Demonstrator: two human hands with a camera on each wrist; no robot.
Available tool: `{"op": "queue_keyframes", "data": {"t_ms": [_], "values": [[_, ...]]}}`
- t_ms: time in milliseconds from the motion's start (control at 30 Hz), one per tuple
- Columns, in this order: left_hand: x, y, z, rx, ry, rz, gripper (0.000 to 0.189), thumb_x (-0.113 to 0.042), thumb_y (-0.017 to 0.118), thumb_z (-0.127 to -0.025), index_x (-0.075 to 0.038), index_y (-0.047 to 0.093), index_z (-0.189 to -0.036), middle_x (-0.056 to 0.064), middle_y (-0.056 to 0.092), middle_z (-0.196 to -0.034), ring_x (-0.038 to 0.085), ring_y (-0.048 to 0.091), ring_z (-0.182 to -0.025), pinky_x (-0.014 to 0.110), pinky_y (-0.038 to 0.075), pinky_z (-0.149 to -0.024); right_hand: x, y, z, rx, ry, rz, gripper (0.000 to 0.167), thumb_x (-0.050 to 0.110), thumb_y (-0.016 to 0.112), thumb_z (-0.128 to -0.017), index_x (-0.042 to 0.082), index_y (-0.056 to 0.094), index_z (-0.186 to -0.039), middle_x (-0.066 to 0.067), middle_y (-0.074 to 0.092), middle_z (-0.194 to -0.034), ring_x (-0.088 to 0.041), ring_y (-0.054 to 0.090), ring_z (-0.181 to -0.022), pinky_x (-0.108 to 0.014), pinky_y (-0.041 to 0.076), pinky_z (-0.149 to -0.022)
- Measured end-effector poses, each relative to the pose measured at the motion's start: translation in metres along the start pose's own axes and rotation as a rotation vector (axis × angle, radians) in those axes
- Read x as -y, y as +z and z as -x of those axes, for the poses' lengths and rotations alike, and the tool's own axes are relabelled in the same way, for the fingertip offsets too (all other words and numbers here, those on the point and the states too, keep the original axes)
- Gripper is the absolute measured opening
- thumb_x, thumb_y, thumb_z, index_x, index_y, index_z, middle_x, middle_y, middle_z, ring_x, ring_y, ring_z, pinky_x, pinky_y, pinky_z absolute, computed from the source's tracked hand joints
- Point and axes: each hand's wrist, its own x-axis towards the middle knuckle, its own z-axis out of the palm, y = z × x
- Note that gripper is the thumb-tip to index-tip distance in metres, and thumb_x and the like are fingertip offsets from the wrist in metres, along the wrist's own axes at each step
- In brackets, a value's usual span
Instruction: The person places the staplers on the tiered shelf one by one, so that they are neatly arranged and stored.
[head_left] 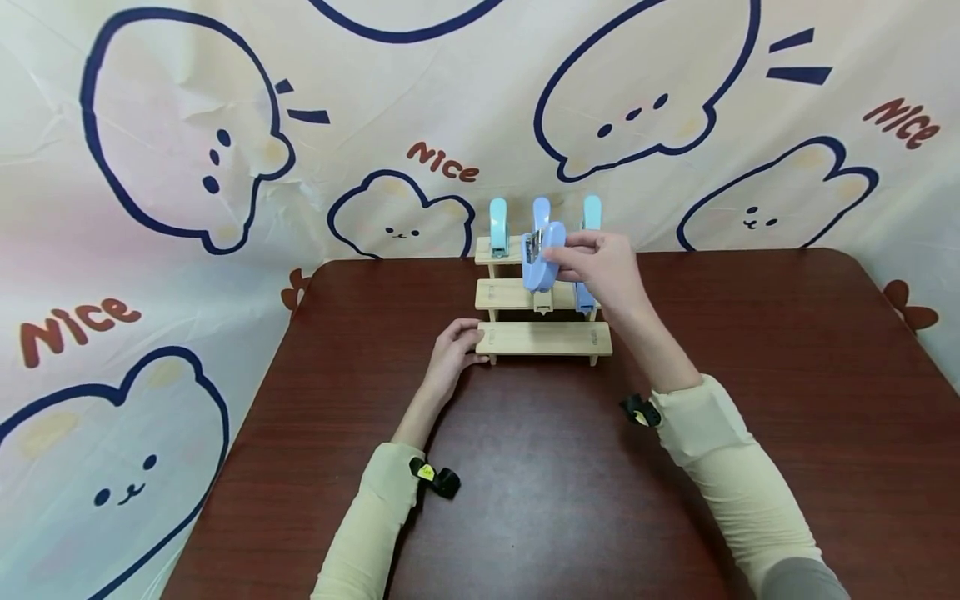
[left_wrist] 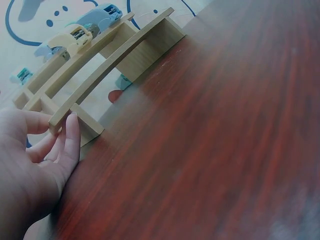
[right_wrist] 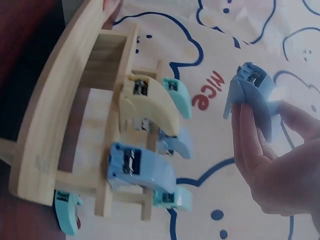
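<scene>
A light blue spring clip (head_left: pixel 540 273) is pinched between the thumb and fingers of my right hand (head_left: pixel 609 271), held up in front of the rack's top tier. In the right wrist view this clip (right_wrist: pixel 252 90) hangs apart from the rack. My left hand (head_left: pixel 452 354) grips the left end of the lowest step of a three-tier wooden rack (head_left: pixel 543 339). Along the top tier stand a teal clip (head_left: pixel 498 225), a blue clip (head_left: pixel 542 210) and another teal clip (head_left: pixel 592 212). On the middle tier sit a cream clip (right_wrist: pixel 150 102) and a blue clip (right_wrist: pixel 140 167).
The rack stands near the back edge of a dark brown table (head_left: pixel 525 483). Behind it hangs a pale cloth (head_left: pixel 420 92) printed with bear outlines. Low by the rack, a further teal clip (right_wrist: pixel 66 212) shows in the right wrist view.
</scene>
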Motion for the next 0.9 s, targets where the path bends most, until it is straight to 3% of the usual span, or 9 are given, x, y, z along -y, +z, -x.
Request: {"op": "queue_keyframes", "data": {"t_ms": [233, 400, 533, 733, 900], "values": [[-0.001, -0.001, 0.001, 0.0, -0.005, -0.001, 0.026, -0.005, 0.058, -0.102, 0.005, 0.059, -0.126, 0.011, 0.061, -0.108, 0.015, 0.063, -0.083, 0.025, 0.059, -0.067, -0.005, 0.022, -0.003, 0.009, 0.022, 0.034, 0.034, 0.014, 0.081, -0.091, -0.008, 0.073, -0.117, -0.022, 0.073, -0.114, -0.024, 0.076, -0.092, -0.033, 0.063, -0.08], [-0.001, -0.001, 0.0, -0.008, 0.0, 0.009, 0.025, -0.004, 0.058, -0.102, 0.006, 0.059, -0.125, 0.011, 0.061, -0.107, 0.014, 0.064, -0.081, 0.025, 0.059, -0.065, -0.007, 0.038, -0.005, 0.015, -0.048, 0.219, 0.03, 0.018, 0.081, -0.09, -0.005, 0.076, -0.109, -0.018, 0.077, -0.104, -0.026, 0.077, -0.088, -0.026, 0.062, -0.072], [-0.002, -0.001, -0.001, -0.007, -0.001, 0.004, 0.026, -0.005, 0.058, -0.102, 0.006, 0.059, -0.125, 0.011, 0.061, -0.108, 0.014, 0.064, -0.081, 0.024, 0.059, -0.066, -0.01, 0.048, -0.007, -0.002, -0.118, 0.389, 0.025, 0.02, 0.081, -0.089, -0.003, 0.079, -0.1, -0.013, 0.078, -0.088, -0.022, 0.075, -0.075, -0.022, 0.052, -0.056], [-0.003, -0.001, 0.0, -0.004, -0.006, 0.0, 0.026, -0.005, 0.058, -0.102, 0.007, 0.059, -0.126, 0.01, 0.061, -0.106, 0.013, 0.063, -0.081, 0.025, 0.059, -0.067, -0.014, 0.062, -0.013, 0.012, -0.148, 0.546, 0.02, 0.018, 0.078, -0.09, 0.0, 0.075, -0.081, -0.003, 0.059, -0.058, -0.012, 0.049, -0.052, -0.022, 0.034, -0.046], [-0.002, -0.001, 0.001, 0.006, -0.005, -0.011, 0.028, -0.006, 0.058, -0.103, 0.006, 0.059, -0.128, 0.01, 0.061, -0.108, 0.014, 0.063, -0.083, 0.025, 0.06, -0.068, -0.018, 0.07, -0.015, 0.021, -0.154, 0.608, 0.035, 0.014, 0.074, -0.09, 0.007, 0.057, -0.061, 0.002, 0.04, -0.05, -0.01, 0.037, -0.047, -0.022, 0.031, -0.045]]}}
